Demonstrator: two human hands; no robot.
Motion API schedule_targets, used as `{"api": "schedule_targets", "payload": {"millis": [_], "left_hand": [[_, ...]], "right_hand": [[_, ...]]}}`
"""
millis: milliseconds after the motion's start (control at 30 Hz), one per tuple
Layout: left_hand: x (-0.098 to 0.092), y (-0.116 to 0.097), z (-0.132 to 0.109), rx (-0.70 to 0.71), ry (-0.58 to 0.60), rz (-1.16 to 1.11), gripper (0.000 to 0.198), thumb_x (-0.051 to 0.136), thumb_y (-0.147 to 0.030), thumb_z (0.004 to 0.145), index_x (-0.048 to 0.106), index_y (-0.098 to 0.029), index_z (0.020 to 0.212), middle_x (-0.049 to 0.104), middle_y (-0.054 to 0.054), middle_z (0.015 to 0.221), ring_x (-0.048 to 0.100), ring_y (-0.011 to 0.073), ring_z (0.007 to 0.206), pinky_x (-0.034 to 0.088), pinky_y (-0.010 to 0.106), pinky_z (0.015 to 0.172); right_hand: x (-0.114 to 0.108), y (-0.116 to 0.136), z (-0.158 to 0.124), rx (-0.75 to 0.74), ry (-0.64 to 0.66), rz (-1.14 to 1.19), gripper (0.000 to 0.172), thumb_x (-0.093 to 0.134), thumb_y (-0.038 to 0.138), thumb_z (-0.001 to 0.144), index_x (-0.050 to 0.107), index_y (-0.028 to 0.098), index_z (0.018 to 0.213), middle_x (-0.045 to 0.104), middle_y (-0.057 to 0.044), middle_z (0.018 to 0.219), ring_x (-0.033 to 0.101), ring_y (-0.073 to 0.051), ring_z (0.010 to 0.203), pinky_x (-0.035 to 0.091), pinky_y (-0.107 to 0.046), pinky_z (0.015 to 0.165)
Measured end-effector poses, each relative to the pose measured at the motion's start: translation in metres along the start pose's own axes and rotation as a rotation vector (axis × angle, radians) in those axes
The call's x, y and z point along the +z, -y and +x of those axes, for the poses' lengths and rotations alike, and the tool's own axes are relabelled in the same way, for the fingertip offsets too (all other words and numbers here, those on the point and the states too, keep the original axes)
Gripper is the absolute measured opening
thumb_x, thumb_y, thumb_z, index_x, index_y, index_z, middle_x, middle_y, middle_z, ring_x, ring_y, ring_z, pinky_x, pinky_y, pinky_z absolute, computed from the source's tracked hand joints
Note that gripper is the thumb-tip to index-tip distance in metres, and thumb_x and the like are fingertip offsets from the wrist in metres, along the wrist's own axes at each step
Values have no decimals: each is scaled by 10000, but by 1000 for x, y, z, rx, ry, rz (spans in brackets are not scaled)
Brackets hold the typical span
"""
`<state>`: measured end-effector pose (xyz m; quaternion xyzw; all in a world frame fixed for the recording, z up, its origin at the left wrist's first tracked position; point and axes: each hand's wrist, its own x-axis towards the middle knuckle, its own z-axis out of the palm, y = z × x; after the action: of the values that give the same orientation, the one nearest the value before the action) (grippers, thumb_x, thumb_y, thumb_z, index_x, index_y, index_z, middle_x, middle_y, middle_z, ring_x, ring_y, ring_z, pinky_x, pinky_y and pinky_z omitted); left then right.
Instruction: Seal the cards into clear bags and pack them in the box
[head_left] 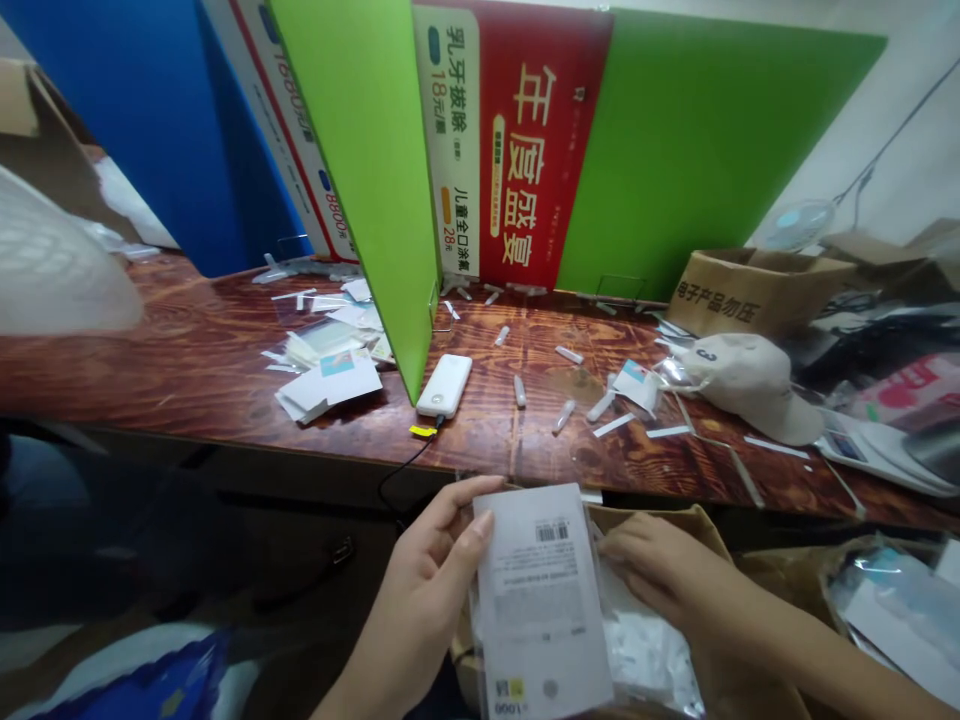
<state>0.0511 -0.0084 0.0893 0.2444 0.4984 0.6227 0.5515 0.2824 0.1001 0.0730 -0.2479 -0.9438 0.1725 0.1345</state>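
Observation:
My left hand (435, 580) grips a white printed card (544, 610) by its left edge, thumb on the front. The card has a barcode near its top and small print below, and clear plastic shows along its edges. My right hand (649, 560) is just right of the card, inside an open cardboard box (701, 525). Its fingers are curled down by a clear plastic bag (652, 650) with white items; what they pinch is hidden. Part of the box is covered by the card and my forearm.
A wooden table (187, 370) runs across, with a white power bank (445, 385), a stack of cards (330, 385) and several small clear tubes (519, 391). Green panels (690, 150) stand upright behind. At right are a cap (750, 385), a white scale (870, 455) and a carton (720, 290).

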Motion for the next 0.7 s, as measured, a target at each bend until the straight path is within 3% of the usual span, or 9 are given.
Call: {"api": "schedule_targets", "payload": {"millis": [67,133,200,267,400,700], "left_hand": [[2,3,0,-36,84,26,387,708,-433,848,630,-205,1150,737,33,777,682,160,698,524,194,592],[4,6,-1,-77,166,42,393,697,-434,861,623,-213,1177,743,46,854,677,152,705,533,199,603],[6,7,-2,-117,202,39,410,694,-423,867,603,-236,1221,740,41,875,677,151,716,538,199,604],[8,7,-4,-144,206,6,408,705,-405,863,596,-266,1231,738,32,879,680,160,743,551,212,617],[14,3,-6,-165,197,-50,333,751,-396,821,659,-273,1117,741,31,970,684,166,778,566,220,634],[31,-6,-6,-150,244,4,291,715,-379,857,661,-287,1128,759,35,947,694,170,774,577,225,634]], "right_hand": [[-9,11,8,162,18,311,270,470,316,969,670,198,1108,730,-71,1000,695,-184,932,567,-298,787],[-22,22,17,348,24,719,374,548,423,937,631,184,1212,716,-94,1079,683,-205,981,566,-335,820],[-31,31,24,447,18,1010,405,650,470,865,667,179,1147,717,-75,1016,682,-183,882,565,-317,778],[-34,35,25,486,-4,1155,348,731,449,801,715,178,1018,705,-39,906,652,-137,757,549,-271,717],[-33,36,20,524,-46,1264,317,771,402,748,739,186,977,699,-23,849,623,-112,683,524,-242,669],[-58,40,4,465,-66,1091,294,632,348,856,700,208,1105,721,-58,1005,679,-176,854,570,-306,760]]}}
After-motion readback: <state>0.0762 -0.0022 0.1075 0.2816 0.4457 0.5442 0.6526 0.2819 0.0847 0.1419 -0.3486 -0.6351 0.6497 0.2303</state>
